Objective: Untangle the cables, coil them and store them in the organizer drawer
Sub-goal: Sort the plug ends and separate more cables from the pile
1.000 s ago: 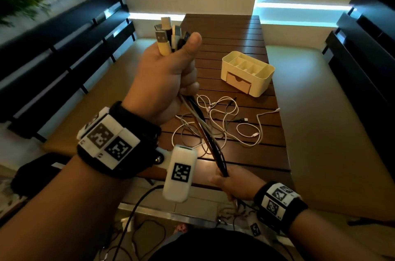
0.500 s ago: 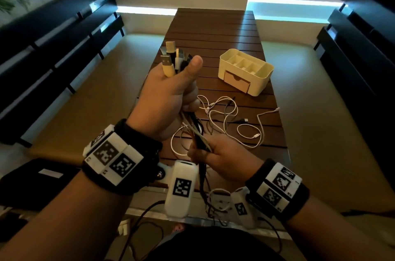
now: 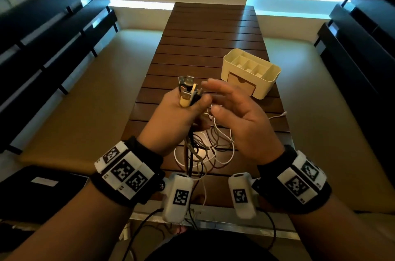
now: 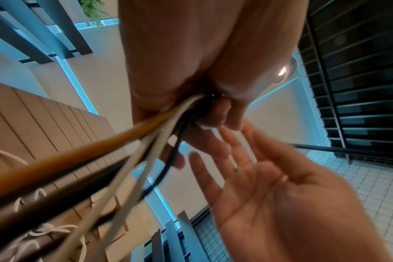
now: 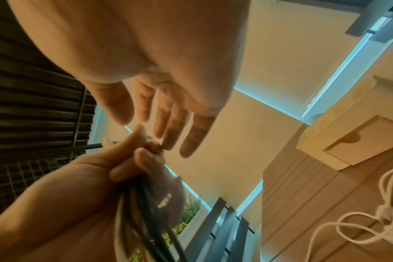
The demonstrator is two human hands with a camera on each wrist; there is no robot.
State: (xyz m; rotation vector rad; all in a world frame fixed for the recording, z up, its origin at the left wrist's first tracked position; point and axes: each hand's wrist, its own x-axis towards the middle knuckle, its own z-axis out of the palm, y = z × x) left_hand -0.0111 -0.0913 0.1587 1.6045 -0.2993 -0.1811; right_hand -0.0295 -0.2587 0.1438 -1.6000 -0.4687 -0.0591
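Note:
My left hand (image 3: pixel 181 111) grips a bundle of cables (image 3: pixel 189 92) in a fist, USB plugs sticking up above the thumb. Orange, black and white cords (image 4: pixel 115 147) stream down from that fist toward the table. My right hand (image 3: pixel 233 111) hovers just right of the bundle, palm turned toward it with fingers straight, holding nothing; the left wrist view shows its open palm (image 4: pixel 269 186). A loose tangle of white cable (image 3: pixel 215 149) lies on the brown slatted table (image 3: pixel 209 36) under both hands. The cream organizer (image 3: pixel 269 74) stands at the right, its drawer (image 3: pixel 241 85) closed.
Beige bench cushions (image 3: pixel 85 98) flank the table on both sides, with dark slatted backrests (image 3: pixel 42 25) behind them. A black flat object (image 3: pixel 32 188) lies at the lower left. Thin wires from the wrist cameras hang below the table's near edge.
My right hand has let go of the hanging cords and risen beside the left fist with fingers spread. The left hand has lowered with the bundle, toward the table's middle.

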